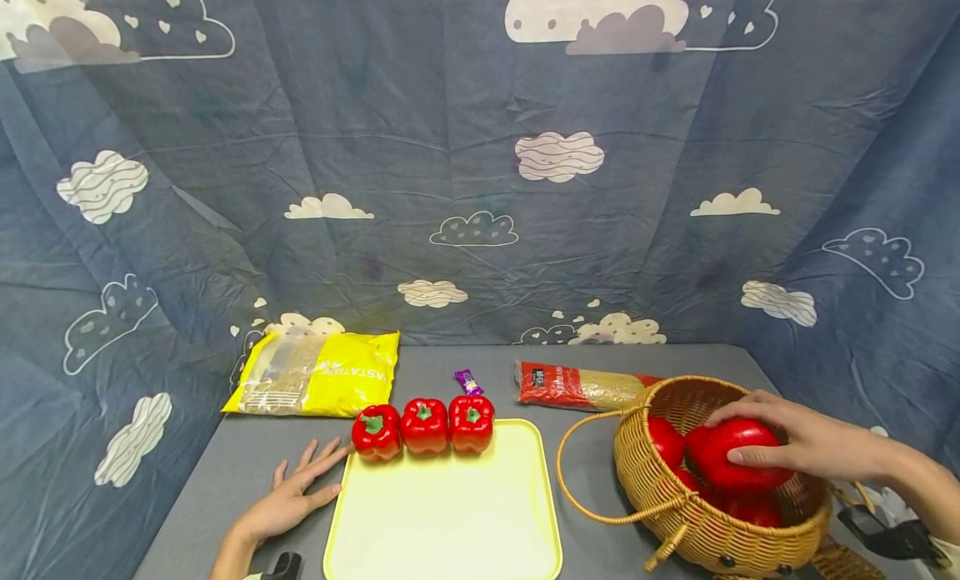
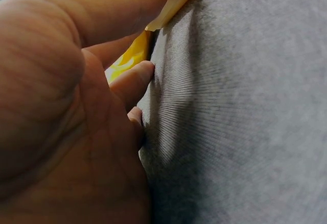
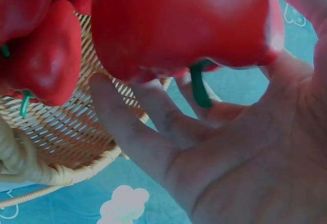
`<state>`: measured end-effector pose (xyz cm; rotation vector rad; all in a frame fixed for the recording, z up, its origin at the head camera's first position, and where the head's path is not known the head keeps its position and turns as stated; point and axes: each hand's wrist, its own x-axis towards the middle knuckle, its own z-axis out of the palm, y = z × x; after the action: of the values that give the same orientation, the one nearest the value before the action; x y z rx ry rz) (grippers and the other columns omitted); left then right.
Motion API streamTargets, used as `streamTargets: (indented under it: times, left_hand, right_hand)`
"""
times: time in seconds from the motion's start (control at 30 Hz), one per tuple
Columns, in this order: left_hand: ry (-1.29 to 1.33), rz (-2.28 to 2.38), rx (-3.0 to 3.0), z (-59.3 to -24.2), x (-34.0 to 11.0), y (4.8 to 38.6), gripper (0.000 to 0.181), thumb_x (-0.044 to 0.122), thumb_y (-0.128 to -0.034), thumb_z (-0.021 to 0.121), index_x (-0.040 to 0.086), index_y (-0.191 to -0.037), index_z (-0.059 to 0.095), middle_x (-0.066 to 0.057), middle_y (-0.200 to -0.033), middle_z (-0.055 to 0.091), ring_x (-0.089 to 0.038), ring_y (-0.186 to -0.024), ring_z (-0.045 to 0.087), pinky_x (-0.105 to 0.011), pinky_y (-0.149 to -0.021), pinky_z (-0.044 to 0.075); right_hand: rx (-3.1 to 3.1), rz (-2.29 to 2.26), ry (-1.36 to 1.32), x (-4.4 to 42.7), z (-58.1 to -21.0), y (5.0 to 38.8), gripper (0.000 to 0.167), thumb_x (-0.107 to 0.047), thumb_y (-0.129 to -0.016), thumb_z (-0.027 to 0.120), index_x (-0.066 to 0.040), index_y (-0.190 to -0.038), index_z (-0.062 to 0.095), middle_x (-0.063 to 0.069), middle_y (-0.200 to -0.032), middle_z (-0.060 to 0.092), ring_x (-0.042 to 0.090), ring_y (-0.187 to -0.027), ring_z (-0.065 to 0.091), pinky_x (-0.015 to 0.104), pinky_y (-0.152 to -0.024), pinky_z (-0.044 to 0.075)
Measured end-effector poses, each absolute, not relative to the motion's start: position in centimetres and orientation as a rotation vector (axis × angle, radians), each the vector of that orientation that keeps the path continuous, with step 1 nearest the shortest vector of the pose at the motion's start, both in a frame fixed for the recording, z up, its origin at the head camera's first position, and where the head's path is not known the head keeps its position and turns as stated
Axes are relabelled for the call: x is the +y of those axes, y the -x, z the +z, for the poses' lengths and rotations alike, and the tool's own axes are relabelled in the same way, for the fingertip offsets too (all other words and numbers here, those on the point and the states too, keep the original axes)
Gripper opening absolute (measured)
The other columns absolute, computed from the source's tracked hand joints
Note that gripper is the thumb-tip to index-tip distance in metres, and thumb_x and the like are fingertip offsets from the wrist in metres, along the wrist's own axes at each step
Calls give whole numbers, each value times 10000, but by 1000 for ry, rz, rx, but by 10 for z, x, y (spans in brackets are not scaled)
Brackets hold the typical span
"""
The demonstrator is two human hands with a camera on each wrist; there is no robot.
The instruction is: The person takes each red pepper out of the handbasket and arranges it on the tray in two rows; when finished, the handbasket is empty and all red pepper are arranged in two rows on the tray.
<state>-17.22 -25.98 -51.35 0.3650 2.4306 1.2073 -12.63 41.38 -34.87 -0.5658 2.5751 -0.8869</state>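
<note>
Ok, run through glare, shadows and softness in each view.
Head: highlights on three lined-up red peppers; left wrist: dark shadow on the grey tabletop beside the left grip, weave blurring toward the right edge; right wrist: pale glare on the pepper in the right grip, printed cloth pale and bluish.

Counted three red peppers (image 1: 424, 430) on one yellow tray (image 1: 442, 517), one held pepper (image 1: 750, 477), at least three others (image 1: 662, 441) (too overlapped for certainty) in one basket (image 1: 637, 472), one yellow bag (image 1: 352, 367), one red-labelled packet (image 1: 551, 386), one small purple wrapper (image 1: 468, 382).
</note>
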Motion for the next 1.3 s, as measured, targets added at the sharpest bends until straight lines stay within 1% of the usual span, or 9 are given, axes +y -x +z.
streamTargets:
  times: [0.23,0.37,0.6,0.73,0.87,0.97,1.07,1.17,1.3]
  left_hand:
    - [-375,1237,2419,-515,-260,172,612,286,-1008,602,142,-1562,384,-208,-1669,111,-491,-1502,-174,-734,-1045,-249]
    - [-362,1227,2421,-516,-260,173,620,307,-1007,602,144,-1563,382,-204,-1670,110,-485,-1505,-171,-731,-1048,-250]
    - [-333,1193,2434,-517,-260,174,629,360,-1007,594,167,-1566,379,-180,-1675,121,-467,-1519,-148,-724,-1064,-233]
    - [-351,1211,2422,-516,-260,173,624,340,-1008,596,155,-1564,381,-194,-1673,110,-477,-1510,-168,-728,-1051,-248]
    - [-364,1215,2420,-515,-261,173,628,327,-1009,596,147,-1567,373,-197,-1673,101,-481,-1505,-178,-729,-1048,-253]
    - [-368,1208,2424,-515,-261,173,632,333,-1012,590,144,-1571,364,-200,-1672,97,-484,-1504,-175,-731,-1046,-250]
    - [-362,1197,2429,-515,-261,173,633,347,-1015,583,157,-1575,357,-187,-1676,98,-477,-1511,-164,-727,-1054,-241]
    - [-366,1196,2432,-515,-260,172,626,348,-1018,577,158,-1574,360,-188,-1676,100,-482,-1509,-162,-731,-1053,-242]
    - [-383,1215,2427,-513,-261,172,616,326,-1020,578,140,-1569,368,-211,-1670,100,-503,-1498,-170,-741,-1040,-247]
  right_hand:
    - [2761,-820,608,405,-341,127,394,-212,-929,728,-200,-1304,606,110,-1191,489,-21,-980,493,246,-662,572]
    - [2865,-800,656,397,-338,127,412,-211,-879,785,-234,-1261,635,62,-1161,488,-11,-976,509,230,-654,552]
    - [2902,-789,669,384,-331,132,431,-259,-854,812,-292,-1244,632,16,-1178,479,2,-1003,511,233,-661,549]
    - [2921,-768,679,376,-328,135,442,-289,-848,816,-310,-1249,631,-2,-1202,474,-16,-1035,477,234,-683,547]
    - [2932,-760,713,366,-325,139,422,-313,-869,797,-317,-1258,633,-20,-1208,475,-19,-1057,436,241,-706,540]
    - [2958,-735,732,356,-321,142,407,-340,-865,799,-340,-1238,639,-56,-1192,484,46,-1085,430,254,-727,532]
    - [2957,-725,744,347,-317,146,410,-355,-859,802,-348,-1233,637,-66,-1184,488,147,-1096,476,280,-734,531]
    - [2925,-735,755,337,-314,150,407,-362,-863,796,-342,-1237,636,-35,-1196,494,239,-1073,538,314,-737,528]
    - [2884,-756,767,327,-313,156,398,-363,-878,782,-329,-1246,634,12,-1215,491,252,-1068,560,317,-741,535]
